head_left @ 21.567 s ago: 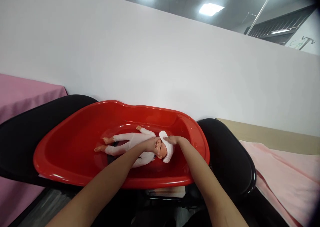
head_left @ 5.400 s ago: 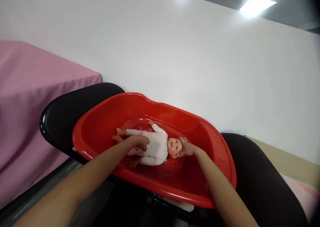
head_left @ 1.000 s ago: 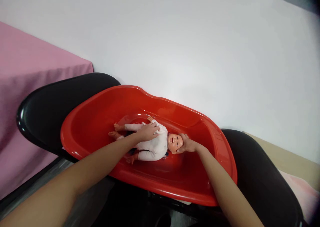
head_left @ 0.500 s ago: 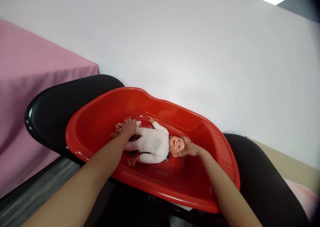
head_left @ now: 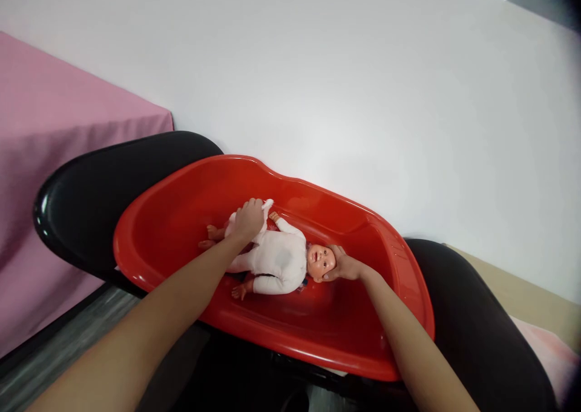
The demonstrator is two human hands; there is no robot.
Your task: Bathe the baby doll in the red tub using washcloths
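Observation:
A baby doll [head_left: 281, 258] with a white cloth body lies on its back in a red baby bathtub [head_left: 318, 354], head toward the right and feet toward the left. My right hand [head_left: 344, 265] is curled around the crown of the doll's head, supporting it. Above the doll's legs, my left hand [head_left: 249, 218] is closed on a pale pink washcloth [head_left: 268, 206], whose edges stick out past the fingers. Part of the doll's legs is hidden behind my left hand and forearm. Small dark and coloured bits show beside the doll's neck.
Black side shelves [head_left: 122, 182] flank the tub on the left and right. A pink-draped table [head_left: 82, 97] stands at the left, and a white wall [head_left: 340, 85] rises behind the tub. At the lower right lies a pale pink cloth [head_left: 540, 345].
My left hand has risen with the washcloth, moving up and to the right from the doll's lower legs. My right hand stays at the doll's head.

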